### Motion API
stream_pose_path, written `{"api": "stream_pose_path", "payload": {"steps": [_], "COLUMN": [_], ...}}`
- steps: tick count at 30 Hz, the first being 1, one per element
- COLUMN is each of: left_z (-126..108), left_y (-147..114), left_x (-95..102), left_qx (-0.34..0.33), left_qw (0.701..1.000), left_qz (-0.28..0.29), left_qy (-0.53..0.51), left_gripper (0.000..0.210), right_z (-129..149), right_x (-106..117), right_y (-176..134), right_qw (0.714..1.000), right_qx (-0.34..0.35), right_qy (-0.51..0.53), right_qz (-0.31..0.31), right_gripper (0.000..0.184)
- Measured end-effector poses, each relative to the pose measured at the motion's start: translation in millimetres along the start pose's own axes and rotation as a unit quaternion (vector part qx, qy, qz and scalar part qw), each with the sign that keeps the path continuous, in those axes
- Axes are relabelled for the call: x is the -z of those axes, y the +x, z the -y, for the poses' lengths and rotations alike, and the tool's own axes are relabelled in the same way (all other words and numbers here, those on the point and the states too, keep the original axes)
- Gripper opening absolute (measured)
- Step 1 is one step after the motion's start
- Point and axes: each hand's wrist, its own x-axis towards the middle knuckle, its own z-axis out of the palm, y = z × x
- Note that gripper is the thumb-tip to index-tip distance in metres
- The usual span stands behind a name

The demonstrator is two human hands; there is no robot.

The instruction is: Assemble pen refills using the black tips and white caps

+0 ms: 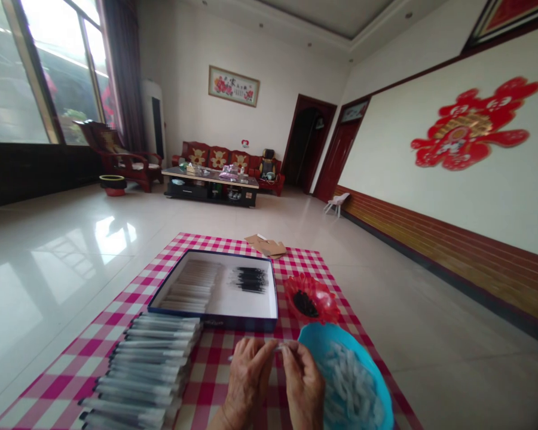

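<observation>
My left hand point(248, 377) is closed around a slim, pale pen point(278, 347), part of which shows between the two hands. At its other end, my right hand point(302, 377) pinches with thumb and fingertips; any small piece inside that pinch is hidden. Right beside the right hand stands a blue bowl point(311, 335) full of whitish translucent pieces point(352, 382). Left of my hands lies a stack of translucent pens point(146, 373) with dark ends. Beyond the hands is a blue-rimmed white box point(233, 310), containing a row of clear barrels point(190, 286) and slim black pieces point(251, 279).
A red scalloped bowl point(327, 301) with small black parts point(305, 304) sits behind the blue bowl. Torn brown cardboard point(269, 245) lies at the far edge of the checked tablecloth point(224, 382). Across the room are a coffee table point(210, 174) and a wooden sofa point(206, 154).
</observation>
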Motion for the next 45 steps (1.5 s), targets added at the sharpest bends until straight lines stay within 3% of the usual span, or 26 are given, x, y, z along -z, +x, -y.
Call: {"api": "stream_pose_path", "payload": {"steps": [10,15,19,21,26,31,35,40,45], "left_z": [2,5,5,6,9,10,10,8,8], "left_y": [-1,-4,-5,-4,-4,-6,-6,-5,-6], "left_x": [0.7,-1.1,-3.4,-4.2,-5.4,-8.1,-9.4,-8.7,-9.0], "left_qx": [0.007,0.007,0.012,0.012,0.008,0.013,0.031,0.03,0.041], "left_qw": [1.0,1.0,1.0,1.0,1.0,1.0,1.0,1.0,0.999], "left_qz": [0.004,0.0,0.005,0.007,0.002,0.0,0.007,-0.002,0.005], "left_qy": [-0.009,-0.009,-0.003,-0.001,0.001,0.005,-0.001,-0.006,-0.002], "left_gripper": [0.031,0.031,0.03,0.029,0.03,0.03,0.03,0.03,0.032], "right_z": [-6,2,12,13,-3,-26,-40,-42,-28], "right_x": [-9,1,25,36,41,25,14,8,12], "right_y": [-9,-4,51,93,176,196,198,198,187], "right_qw": [0.99,0.984,0.962,0.928,0.886,0.832,0.807,0.811,0.858], "right_qx": [0.121,0.142,0.171,0.155,0.117,0.084,0.05,0.042,0.1], "right_qy": [-0.071,-0.097,-0.205,-0.325,-0.412,-0.489,-0.527,-0.529,-0.46], "right_qz": [0.006,0.04,0.051,0.093,0.179,0.247,0.264,0.245,0.207], "right_gripper": [0.028,0.027,0.029,0.032,0.026,0.012,0.025,0.022,0.013]}}
